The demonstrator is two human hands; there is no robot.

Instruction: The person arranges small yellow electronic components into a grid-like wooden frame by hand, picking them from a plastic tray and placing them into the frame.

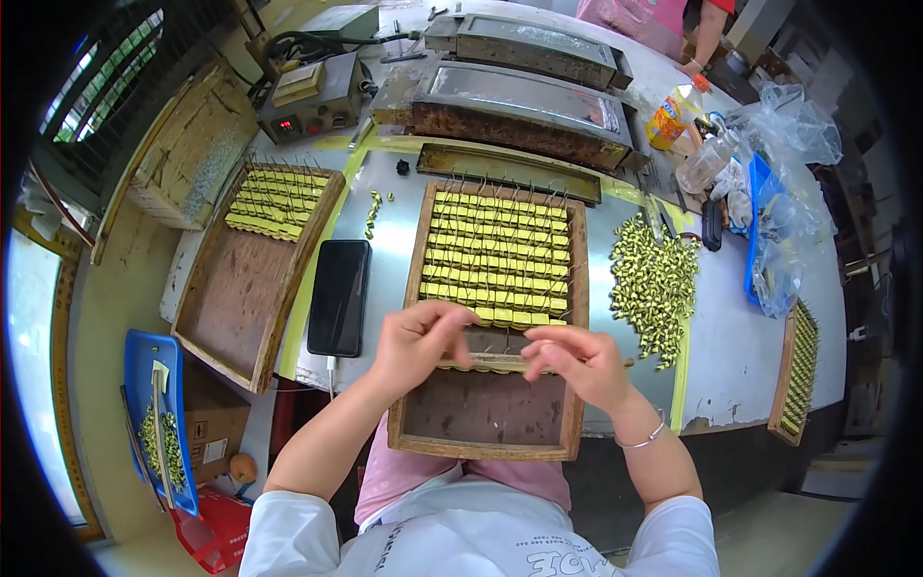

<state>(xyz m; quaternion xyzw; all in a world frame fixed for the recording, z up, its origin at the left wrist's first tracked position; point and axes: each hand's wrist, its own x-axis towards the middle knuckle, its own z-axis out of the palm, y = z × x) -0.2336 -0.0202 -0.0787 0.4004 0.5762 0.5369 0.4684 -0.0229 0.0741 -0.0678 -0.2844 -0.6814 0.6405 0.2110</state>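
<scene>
A wooden tray (419,409) sits in front of me, its near end over my lap. Rows of small yellow-and-black parts (495,258) with thin upright wires fill its far portion. My left hand (423,341) is curled in a loose pinch beside the left end of the nearest row. Toward that row's right end, my right hand (577,363) bends its fingers against the thumb. Whatever either pinch holds is too small or hidden to name. Between the hands a narrow strip (490,363) crosses the tray, with more yellow parts along its near edge.
Right of the tray lies a heap of loose yellow-and-black parts (656,288). To the left are a black phone (338,298) and a second wooden tray (231,288). Metal heating units (519,111), a control box (312,101) and an orange-drink bottle (676,115) stand behind. Another person's arm (710,34) shows at the back.
</scene>
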